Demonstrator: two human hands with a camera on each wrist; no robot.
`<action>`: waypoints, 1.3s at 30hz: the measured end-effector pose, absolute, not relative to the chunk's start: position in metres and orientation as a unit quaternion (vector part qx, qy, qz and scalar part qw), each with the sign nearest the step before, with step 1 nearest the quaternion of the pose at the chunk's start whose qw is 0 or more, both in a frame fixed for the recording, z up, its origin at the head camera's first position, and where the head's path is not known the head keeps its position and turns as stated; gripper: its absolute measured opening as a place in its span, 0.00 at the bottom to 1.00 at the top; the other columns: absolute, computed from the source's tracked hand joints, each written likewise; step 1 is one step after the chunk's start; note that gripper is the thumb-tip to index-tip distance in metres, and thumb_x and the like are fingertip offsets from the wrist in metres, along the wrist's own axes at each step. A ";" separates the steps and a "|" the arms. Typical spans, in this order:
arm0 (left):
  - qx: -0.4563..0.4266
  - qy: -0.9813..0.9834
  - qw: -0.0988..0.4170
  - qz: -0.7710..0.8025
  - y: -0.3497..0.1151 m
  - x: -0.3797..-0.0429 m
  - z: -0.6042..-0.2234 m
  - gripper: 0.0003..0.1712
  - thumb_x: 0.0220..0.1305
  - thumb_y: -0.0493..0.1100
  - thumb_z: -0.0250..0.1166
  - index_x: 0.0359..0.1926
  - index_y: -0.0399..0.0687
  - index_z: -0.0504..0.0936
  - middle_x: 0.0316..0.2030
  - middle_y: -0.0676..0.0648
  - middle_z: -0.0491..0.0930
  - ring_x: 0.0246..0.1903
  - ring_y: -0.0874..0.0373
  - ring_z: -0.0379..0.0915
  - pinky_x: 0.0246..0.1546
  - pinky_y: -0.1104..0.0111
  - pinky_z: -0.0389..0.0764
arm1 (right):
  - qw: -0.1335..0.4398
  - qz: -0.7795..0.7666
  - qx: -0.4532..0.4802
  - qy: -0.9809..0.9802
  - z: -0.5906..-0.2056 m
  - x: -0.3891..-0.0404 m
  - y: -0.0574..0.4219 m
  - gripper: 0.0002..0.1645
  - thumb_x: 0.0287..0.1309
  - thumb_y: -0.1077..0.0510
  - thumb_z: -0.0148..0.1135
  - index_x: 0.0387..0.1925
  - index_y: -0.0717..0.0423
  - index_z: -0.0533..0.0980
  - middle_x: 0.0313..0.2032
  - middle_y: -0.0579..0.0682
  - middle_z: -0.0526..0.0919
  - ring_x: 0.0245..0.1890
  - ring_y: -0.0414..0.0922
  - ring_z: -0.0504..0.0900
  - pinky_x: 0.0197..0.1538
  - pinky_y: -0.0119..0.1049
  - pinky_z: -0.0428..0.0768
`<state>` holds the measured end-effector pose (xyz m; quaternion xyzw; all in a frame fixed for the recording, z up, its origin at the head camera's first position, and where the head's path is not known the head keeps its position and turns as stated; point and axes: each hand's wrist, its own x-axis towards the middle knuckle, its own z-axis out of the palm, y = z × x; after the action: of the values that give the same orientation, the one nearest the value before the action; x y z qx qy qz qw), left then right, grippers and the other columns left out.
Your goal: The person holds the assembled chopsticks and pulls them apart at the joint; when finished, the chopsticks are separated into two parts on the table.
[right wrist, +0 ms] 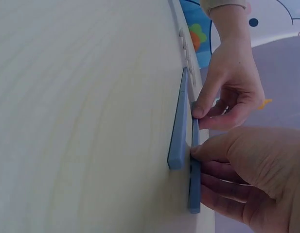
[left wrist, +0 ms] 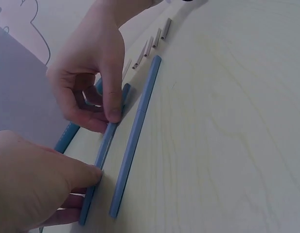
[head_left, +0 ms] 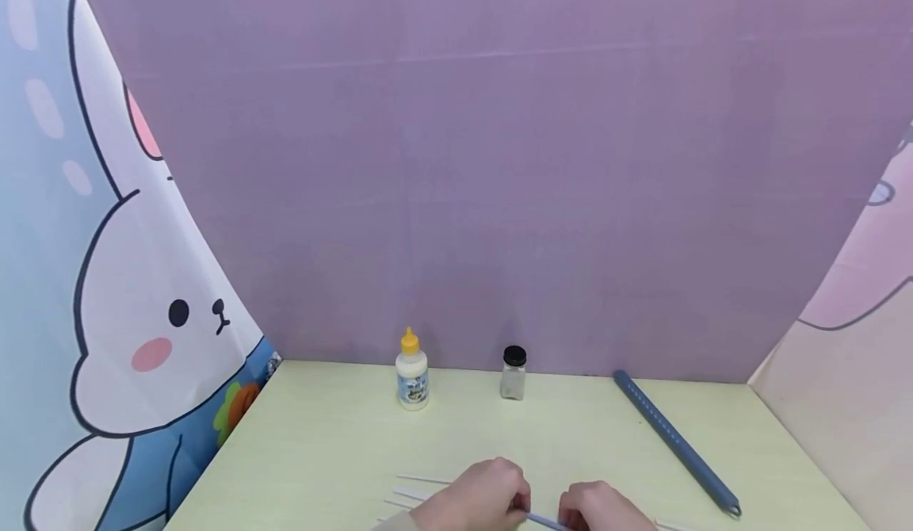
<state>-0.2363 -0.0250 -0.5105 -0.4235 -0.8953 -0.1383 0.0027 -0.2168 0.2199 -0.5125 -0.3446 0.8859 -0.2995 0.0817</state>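
A slim blue stick (left wrist: 107,141) lies low over the pale tabletop, pinched by both hands. My left hand (head_left: 481,495) holds it between thumb and fingers on one side. My right hand (head_left: 602,507) pinches it further along, a short gap away, as the right wrist view also shows. Close beside it, on the person's side and roughly parallel, a second blue stick (left wrist: 135,138) lies on the table, touched by neither hand. In the head view only a short piece of the held stick (head_left: 545,521) shows between the hands.
A glue bottle (head_left: 412,380) with a yellow tip and a small jar (head_left: 513,376) with a black lid stand at the back. A dark blue rod (head_left: 678,444) lies at the right. Several thin pale sticks (head_left: 422,479) lie left; short wooden pieces (left wrist: 166,29) lie beyond the right hand.
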 end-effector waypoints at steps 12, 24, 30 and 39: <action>-0.403 -0.897 0.026 -0.180 -0.023 -0.233 -0.504 0.07 0.68 0.41 0.64 0.38 0.56 0.73 0.20 0.64 0.65 0.19 0.74 0.60 0.24 0.83 0.65 | -0.054 -0.250 -0.424 0.869 -0.490 -0.221 0.212 0.15 0.63 0.69 0.64 0.33 0.47 0.71 0.26 0.31 0.64 0.25 0.23 0.60 0.28 0.22 0.68; -0.440 -0.884 0.129 -0.085 -0.033 -0.218 -0.481 0.22 0.84 0.52 0.52 0.26 0.57 0.70 0.14 0.63 0.55 0.14 0.75 0.49 0.15 0.80 0.54 | -0.057 -0.271 -0.442 0.853 -0.470 -0.210 0.205 0.14 0.76 0.61 0.59 0.30 0.45 0.75 0.23 0.28 0.62 0.22 0.21 0.60 0.26 0.18 0.66; -0.442 -0.883 0.141 -0.075 -0.033 -0.212 -0.475 0.23 0.84 0.53 0.52 0.25 0.57 0.71 0.13 0.63 0.59 0.14 0.74 0.52 0.16 0.79 0.56 | -0.085 -0.262 -0.458 0.845 -0.467 -0.204 0.205 0.15 0.74 0.63 0.61 0.30 0.43 0.74 0.24 0.27 0.62 0.23 0.20 0.61 0.27 0.14 0.64; -0.418 -0.893 0.145 -0.085 -0.054 -0.213 -0.468 0.22 0.84 0.53 0.53 0.27 0.56 0.73 0.15 0.62 0.59 0.16 0.72 0.54 0.18 0.77 0.60 | -0.123 -0.234 -0.426 0.866 -0.460 -0.205 0.221 0.19 0.74 0.64 0.60 0.29 0.41 0.68 0.24 0.26 0.57 0.22 0.21 0.59 0.27 0.18 0.64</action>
<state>-0.2134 -0.0539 -0.4677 -0.4177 -0.8929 -0.0855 0.1447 -0.2046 0.2209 -0.4597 -0.4255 0.8655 -0.2341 -0.1226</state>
